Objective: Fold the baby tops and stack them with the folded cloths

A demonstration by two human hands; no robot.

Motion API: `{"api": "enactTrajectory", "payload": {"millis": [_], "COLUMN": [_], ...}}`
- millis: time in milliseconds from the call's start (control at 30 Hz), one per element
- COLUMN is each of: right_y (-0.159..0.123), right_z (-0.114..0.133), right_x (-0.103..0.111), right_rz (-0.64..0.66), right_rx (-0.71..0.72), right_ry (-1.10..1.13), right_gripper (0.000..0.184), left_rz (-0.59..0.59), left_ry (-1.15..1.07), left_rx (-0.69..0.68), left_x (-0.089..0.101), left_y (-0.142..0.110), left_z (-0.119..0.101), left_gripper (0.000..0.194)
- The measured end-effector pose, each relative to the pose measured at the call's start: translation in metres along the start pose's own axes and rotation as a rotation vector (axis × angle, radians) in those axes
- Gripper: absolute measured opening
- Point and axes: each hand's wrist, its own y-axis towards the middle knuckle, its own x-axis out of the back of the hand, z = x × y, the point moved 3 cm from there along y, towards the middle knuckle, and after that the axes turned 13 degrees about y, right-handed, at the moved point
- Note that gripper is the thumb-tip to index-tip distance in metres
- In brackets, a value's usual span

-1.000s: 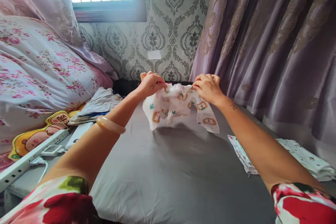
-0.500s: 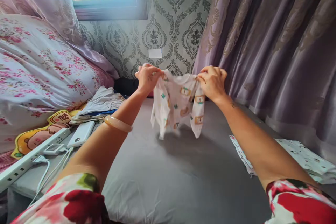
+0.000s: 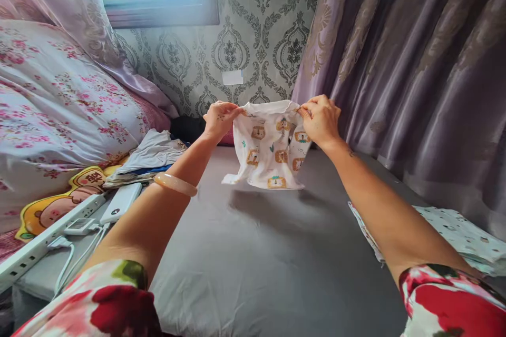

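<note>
A small white baby shirt printed with tan animal figures and green leaves hangs spread in front of me. My left hand pinches it at the left shoulder, and my right hand pinches the right shoulder. The neckline is stretched between the two hands. Its lower hem floats just above the grey bed sheet, where a shadow falls. One sleeve dangles at the right side; an end of cloth flares out at the lower left.
Folded white patterned clothes lie at the right. To the left are a pile of clothes, a white power strip, a power bank with cables, a yellow cartoon cushion and floral bedding. A curtain hangs at the right.
The shirt has swung and opened out: its body now spreads wide and its hem has lifted slightly, where before it hung bunched with both sleeves drooping. Both hands keep their hold, nearly in place.
</note>
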Motion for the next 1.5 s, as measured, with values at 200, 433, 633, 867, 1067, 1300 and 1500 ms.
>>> {"api": "enactTrajectory", "payload": {"millis": [200,433,633,867,1067,1300,1500], "right_y": [-0.003,-0.002,-0.004,-0.011,-0.024,-0.025,-0.041], "right_z": [-0.006,-0.003,-0.002,0.001,0.01,0.034,0.007], "right_x": [-0.013,-0.014,-0.013,-0.002,0.028,0.069,0.026], "right_rz": [0.16,0.161,0.161,0.161,0.254,0.432,0.586], "right_rx": [-0.133,-0.189,-0.182,-0.166,-0.186,-0.427,-0.493], "right_ry": [0.056,0.083,0.071,0.161,0.404,0.842,0.796], "right_gripper": [0.028,0.027,0.025,0.027,0.035,0.035,0.032], "left_rz": [0.006,-0.014,-0.018,0.037,0.124,0.209,0.525], "left_ry": [-0.184,-0.217,-0.223,-0.264,-0.343,-0.267,-0.175], "left_rx": [0.124,0.139,0.157,0.146,0.112,0.163,0.257], "left_x": [-0.014,-0.017,-0.02,-0.008,0.035,0.096,0.054], "left_y": [-0.004,-0.002,-0.004,-0.018,-0.043,-0.053,-0.051], "left_z": [0.007,0.009,0.013,0.003,-0.017,-0.044,-0.005], "left_gripper": [0.02,0.021,0.024,0.025,0.029,0.038,0.034]}}
